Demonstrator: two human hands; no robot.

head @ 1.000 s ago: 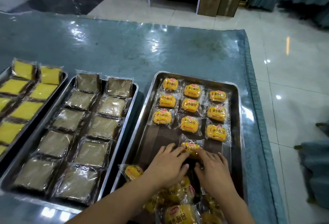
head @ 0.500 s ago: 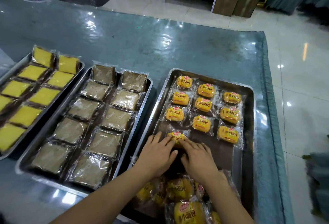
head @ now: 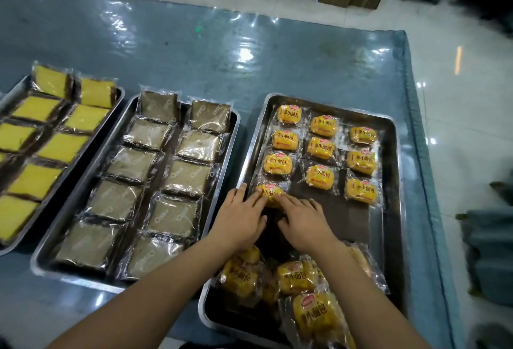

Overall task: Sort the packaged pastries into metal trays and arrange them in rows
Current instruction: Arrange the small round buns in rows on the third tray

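Observation:
A right-hand metal tray [head: 391,210] holds small orange wrapped buns in three rows at its far end. My left hand [head: 241,221] and my right hand [head: 304,222] lie side by side with straight fingers pressing on one orange bun [head: 268,192] at the near end of the left row. A loose heap of the same buns [head: 297,279] lies in the tray's near end, under my wrists.
A middle tray [head: 69,215] carries two rows of brown wrapped cakes [head: 130,164]. A left tray [head: 118,93] holds yellow wrapped cakes [head: 63,147]. All stand on a table with a shiny blue cover [head: 194,43]; its right edge drops to a tiled floor.
Both hands have slid the bun from the tray's middle leftward and away, into the left row below its three buns. The camera has shifted as well.

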